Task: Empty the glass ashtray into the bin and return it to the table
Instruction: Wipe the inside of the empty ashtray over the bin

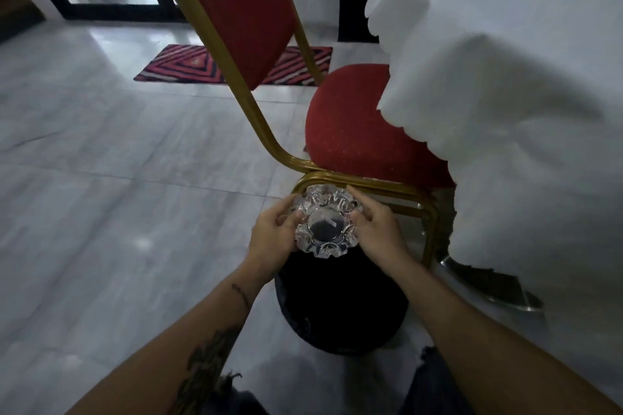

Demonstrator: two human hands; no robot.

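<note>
A scalloped glass ashtray point(324, 226) with dark ash and a pale butt in its round centre is held level between both hands. My left hand point(272, 235) grips its left rim and my right hand point(377, 229) grips its right rim. Directly below the ashtray stands a round black bin point(340, 307) on the floor, its inside dark and its contents hidden. The table point(522, 111), draped in a white scalloped cloth, rises on the right.
A red chair point(350, 131) with a gold frame stands just beyond the bin, its lower bar touching the ashtray's far edge in view. A striped red rug point(188, 64) lies farther back. Grey marble floor point(118, 195) spreads to the left.
</note>
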